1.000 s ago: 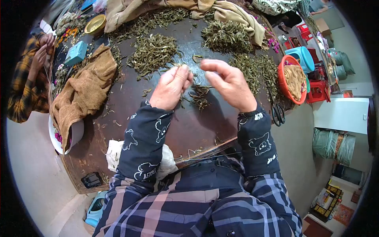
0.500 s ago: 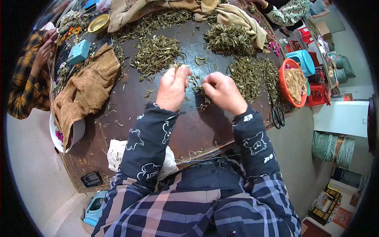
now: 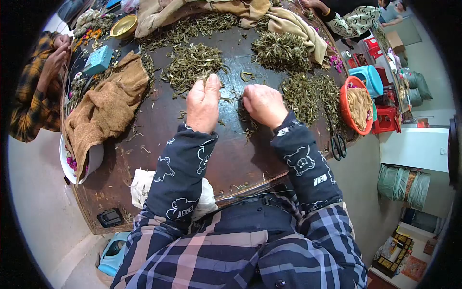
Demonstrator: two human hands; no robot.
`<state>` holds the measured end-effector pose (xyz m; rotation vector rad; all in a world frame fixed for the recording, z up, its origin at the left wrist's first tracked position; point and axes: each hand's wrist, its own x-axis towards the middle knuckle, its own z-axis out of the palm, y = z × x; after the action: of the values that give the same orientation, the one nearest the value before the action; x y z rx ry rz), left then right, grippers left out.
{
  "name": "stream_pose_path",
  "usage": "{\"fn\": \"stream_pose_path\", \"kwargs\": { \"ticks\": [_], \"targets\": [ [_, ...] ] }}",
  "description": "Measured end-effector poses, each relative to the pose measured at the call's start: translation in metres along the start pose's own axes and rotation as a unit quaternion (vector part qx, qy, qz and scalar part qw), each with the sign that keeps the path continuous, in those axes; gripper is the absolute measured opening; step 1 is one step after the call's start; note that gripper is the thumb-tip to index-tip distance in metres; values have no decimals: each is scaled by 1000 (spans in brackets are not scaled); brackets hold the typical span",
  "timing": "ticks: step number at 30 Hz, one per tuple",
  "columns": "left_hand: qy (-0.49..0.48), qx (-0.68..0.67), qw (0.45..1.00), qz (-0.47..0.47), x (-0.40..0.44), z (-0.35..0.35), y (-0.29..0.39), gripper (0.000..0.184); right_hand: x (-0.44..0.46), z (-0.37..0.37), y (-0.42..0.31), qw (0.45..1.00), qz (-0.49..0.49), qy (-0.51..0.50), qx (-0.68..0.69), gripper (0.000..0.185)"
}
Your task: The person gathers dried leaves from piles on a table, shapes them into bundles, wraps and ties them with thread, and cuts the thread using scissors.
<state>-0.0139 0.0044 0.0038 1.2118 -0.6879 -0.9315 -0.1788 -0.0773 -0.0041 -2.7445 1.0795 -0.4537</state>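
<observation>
My left hand (image 3: 203, 105) is closed, thumb uppermost, at the near edge of a loose pile of dried greenish leaves (image 3: 195, 62). Bits of leaf show by its fingertips. To the right of it, my right hand (image 3: 264, 106) is curled with its knuckles up, and its fingertips are hidden. A few dark leaf scraps (image 3: 249, 131) show just below that hand. Beyond it sits a denser heap of leaves (image 3: 281, 50), with another loose leaf pile (image 3: 305, 96) to the right. One curled leaf (image 3: 247, 76) lies between the piles on the dark table (image 3: 202, 159).
Black scissors (image 3: 338, 144) and an orange basin (image 3: 345, 103) holding cloth are at the right edge. A brown cloth (image 3: 108, 101) drapes over a white tub (image 3: 96, 161) at left. A blue box (image 3: 98, 60) and yellow bowl (image 3: 123, 27) stand behind. Other people's hands (image 3: 57, 55) are at far left.
My right hand has moved slightly left and turned more knuckles-up. My left hand has shifted a little left, and less leaf shows above its fingertips.
</observation>
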Motion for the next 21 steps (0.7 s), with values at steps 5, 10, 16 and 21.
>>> {"fn": "stream_pose_path", "kwargs": {
  "ticks": [5,10,16,21],
  "targets": [
    [-40,-23,998,-34,-4,6,2,27,5,-61,-6,983,78,-52,155,10],
    [-7,-77,995,-64,-1,5,-3,26,-12,-78,-11,965,114,-137,191,10],
    [-36,-78,996,-36,-6,9,-9,25,-35,-19,-3,997,23,-62,-43,12],
    [-108,-59,991,-48,-13,15,-6,23,-22,-29,-3,999,24,-48,9,14]
  ]
}}
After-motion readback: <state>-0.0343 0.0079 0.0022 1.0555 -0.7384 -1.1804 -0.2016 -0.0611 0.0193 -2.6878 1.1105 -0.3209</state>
